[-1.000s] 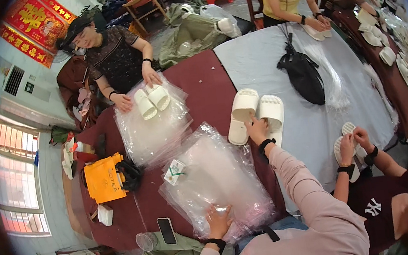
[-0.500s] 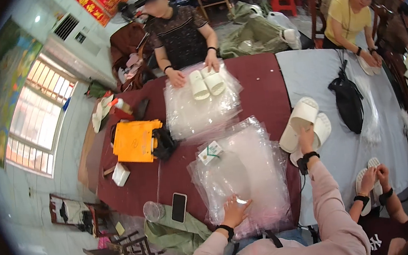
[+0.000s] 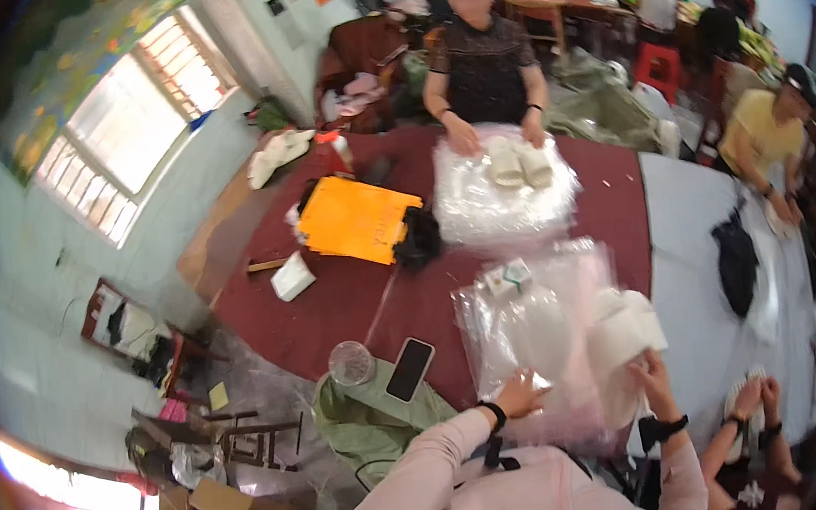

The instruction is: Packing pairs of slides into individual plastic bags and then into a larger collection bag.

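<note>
Slippers (image 3: 625, 324), a white pair, in the grip of the right hand (image 3: 655, 380), over the right side of a stack of clear plastic bags (image 3: 537, 326). Fingers of that hand bent and closed at the near edge of the pair, blurred; cannot tell how tight the hold is, nor whether the soles touch the film. Left hand (image 3: 517, 397) on the near left part of the same stack, fingers loosely parted against the film; cannot tell whether any layer is caught between them. Black bands on both wrists. Pale pink streak down the film, just left of the slippers.

Near the far edge of the stack, on the film, a small white packet (image 3: 508, 279) with a green mark. Beneath, a dark red tabletop (image 3: 613, 201). To the left, by the near table edge, a phone (image 3: 410, 369) beside a clear cup (image 3: 352, 363), with green cloth (image 3: 372, 425) below. Farther off, an orange bag (image 3: 354, 219) and, near it, a white box (image 3: 292, 277). Across the table, a co-worker in a dark top, both hands at a second white pair (image 3: 520, 164) on another bag stack (image 3: 499, 212).
</note>
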The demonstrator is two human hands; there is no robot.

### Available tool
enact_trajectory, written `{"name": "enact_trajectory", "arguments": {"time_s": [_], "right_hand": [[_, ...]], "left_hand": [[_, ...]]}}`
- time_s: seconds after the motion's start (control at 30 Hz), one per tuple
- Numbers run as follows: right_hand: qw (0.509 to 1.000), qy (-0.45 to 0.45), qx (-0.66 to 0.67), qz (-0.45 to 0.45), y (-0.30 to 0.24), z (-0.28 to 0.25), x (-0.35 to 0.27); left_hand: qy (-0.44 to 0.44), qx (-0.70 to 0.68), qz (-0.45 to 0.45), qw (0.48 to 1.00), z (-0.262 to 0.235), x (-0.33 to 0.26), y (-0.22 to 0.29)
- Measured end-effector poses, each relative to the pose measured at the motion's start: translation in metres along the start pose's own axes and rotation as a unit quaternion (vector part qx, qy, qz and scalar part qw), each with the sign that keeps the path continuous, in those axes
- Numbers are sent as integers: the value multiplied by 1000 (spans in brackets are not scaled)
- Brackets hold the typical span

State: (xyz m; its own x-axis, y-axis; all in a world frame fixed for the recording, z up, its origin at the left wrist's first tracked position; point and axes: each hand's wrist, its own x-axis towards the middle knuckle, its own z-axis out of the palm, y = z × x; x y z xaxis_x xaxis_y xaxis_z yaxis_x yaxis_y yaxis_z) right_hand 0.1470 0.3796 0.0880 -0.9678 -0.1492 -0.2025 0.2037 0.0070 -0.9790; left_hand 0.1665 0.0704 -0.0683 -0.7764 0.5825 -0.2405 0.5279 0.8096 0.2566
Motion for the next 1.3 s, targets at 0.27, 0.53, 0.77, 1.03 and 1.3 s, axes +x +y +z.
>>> {"name": "enact_trajectory", "arguments": {"time_s": [0.27,0.53,0.77,1.03,1.3], "right_hand": [[950,-213,-206,95,10,58,-40],[973,-151,-46,166,26,32,-81],[956,-188,107,199,34,34,-72],[916,-230,268,190,13,37,-89],[942,-208,188,186,31,35,-82]], "left_hand": [[76,-161,130,975,18,-1,-39],[123,-48,132,983,-24,8,-9],[149,-134,166,966,-42,17,-15],[90,-249,79,961,-88,37,-5],[50,-101,113,987,-142,23,28]]}}
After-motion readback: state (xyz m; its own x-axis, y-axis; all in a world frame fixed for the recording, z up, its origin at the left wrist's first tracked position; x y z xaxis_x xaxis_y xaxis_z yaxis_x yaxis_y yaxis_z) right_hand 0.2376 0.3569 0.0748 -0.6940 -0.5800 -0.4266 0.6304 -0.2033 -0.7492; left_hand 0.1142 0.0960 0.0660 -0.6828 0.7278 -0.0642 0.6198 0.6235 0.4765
